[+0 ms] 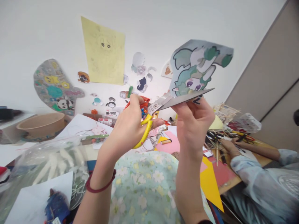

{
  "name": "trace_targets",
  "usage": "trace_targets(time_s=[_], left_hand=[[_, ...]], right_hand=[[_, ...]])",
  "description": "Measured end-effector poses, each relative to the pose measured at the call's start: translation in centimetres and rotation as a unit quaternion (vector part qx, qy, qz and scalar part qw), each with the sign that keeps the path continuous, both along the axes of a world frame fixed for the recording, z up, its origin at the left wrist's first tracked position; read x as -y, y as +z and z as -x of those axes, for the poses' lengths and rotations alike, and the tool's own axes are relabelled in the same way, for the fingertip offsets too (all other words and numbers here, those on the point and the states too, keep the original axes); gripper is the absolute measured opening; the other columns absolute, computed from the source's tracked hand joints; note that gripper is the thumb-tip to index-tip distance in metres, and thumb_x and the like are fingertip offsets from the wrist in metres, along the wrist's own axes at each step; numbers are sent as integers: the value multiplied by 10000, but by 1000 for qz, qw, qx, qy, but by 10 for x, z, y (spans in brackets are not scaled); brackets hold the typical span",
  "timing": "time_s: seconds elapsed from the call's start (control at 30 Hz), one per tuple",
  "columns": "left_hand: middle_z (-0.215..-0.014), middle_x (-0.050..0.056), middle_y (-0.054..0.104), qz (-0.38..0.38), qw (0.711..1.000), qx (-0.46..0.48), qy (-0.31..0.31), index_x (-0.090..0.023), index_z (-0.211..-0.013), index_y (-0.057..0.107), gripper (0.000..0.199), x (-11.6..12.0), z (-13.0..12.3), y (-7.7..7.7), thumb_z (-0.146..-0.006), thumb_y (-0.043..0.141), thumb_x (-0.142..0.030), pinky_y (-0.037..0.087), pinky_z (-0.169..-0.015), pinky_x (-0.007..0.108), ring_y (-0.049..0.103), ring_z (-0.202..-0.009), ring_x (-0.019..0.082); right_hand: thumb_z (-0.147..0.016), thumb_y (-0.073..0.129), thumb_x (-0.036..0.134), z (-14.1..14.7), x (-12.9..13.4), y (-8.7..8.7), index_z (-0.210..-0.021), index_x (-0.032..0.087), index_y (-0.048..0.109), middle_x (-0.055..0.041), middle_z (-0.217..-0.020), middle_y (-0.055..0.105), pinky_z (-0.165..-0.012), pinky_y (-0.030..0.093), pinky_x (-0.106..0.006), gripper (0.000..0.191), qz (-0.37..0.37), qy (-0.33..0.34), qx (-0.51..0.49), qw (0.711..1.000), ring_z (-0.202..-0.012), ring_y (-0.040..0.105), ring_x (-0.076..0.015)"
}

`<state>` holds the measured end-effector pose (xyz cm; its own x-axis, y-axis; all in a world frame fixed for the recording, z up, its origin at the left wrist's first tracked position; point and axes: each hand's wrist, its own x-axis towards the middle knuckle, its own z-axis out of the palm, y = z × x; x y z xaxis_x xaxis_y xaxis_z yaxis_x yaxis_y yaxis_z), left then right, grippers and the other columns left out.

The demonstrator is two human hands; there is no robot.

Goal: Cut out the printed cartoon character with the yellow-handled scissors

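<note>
My left hand (130, 124) is closed round the red and yellow handles of a pair of scissors (161, 104), whose blades point to the right. My right hand (192, 121) pinches the lower edge of a paper cutout (193, 67), printed with a green and white cartoon character that hangs upside down. The blades lie across the bottom of the cutout, close to my right fingers. Whether they are fully closed on the paper, I cannot tell. Part of the character's head is hidden behind the blades.
On the white wall hang a yellow drawing (105, 53) and several small stickers. A clay bowl (42, 123) stands at the left above a clear plastic bag (53, 165). Pink paper (173, 140) and yellow paper (211, 183) lie around. Another person's hands (230, 147) work at the right.
</note>
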<state>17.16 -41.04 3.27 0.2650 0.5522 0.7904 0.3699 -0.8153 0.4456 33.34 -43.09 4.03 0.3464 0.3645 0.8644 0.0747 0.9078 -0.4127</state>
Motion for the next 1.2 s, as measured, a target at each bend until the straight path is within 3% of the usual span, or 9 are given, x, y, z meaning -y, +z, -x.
trace_targets(time_s=[0.33,0.5,0.77,1.03,1.2], left_hand=[[-916,22,575,-54,999,4,0,-247,-1013,420,604,5,6,0,-698,833,-557,363,-597,309,479,-676,155],[-901,29,581,-62,998,-2,2,-239,-1023,413,590,8,5,1,-735,787,-594,363,-589,310,500,-691,166],[-907,24,569,-34,999,-9,-6,-247,-1067,405,574,6,7,-2,-764,767,-573,371,-610,313,517,-713,177],[-1023,51,559,-28,999,-23,-3,-247,-1103,396,534,8,7,-3,-814,713,-565,405,-684,329,540,-819,195],[-1012,51,534,-5,999,-37,18,-229,-1077,372,523,12,4,2,-832,652,-596,415,-677,332,521,-781,179]], right_hand=[[-787,756,192,-8,10,-1,-830,266,690,8,-806,683,-766,626,-336,108,-44,-4,33,999,-823,700,-165],[-806,743,257,-7,12,-2,-877,272,688,-3,-865,717,-821,638,-380,91,-26,-32,43,998,-886,730,-197],[-829,736,266,-5,12,-4,-977,312,714,1,-983,753,-915,639,-421,156,-27,-7,43,999,-974,742,-211],[-833,727,213,-2,11,-3,-979,283,728,-7,-957,761,-906,637,-372,162,-34,11,29,999,-967,743,-190],[-810,766,252,-4,4,-5,-1013,253,726,-12,-960,763,-889,646,-368,207,-70,7,36,997,-947,754,-190]])
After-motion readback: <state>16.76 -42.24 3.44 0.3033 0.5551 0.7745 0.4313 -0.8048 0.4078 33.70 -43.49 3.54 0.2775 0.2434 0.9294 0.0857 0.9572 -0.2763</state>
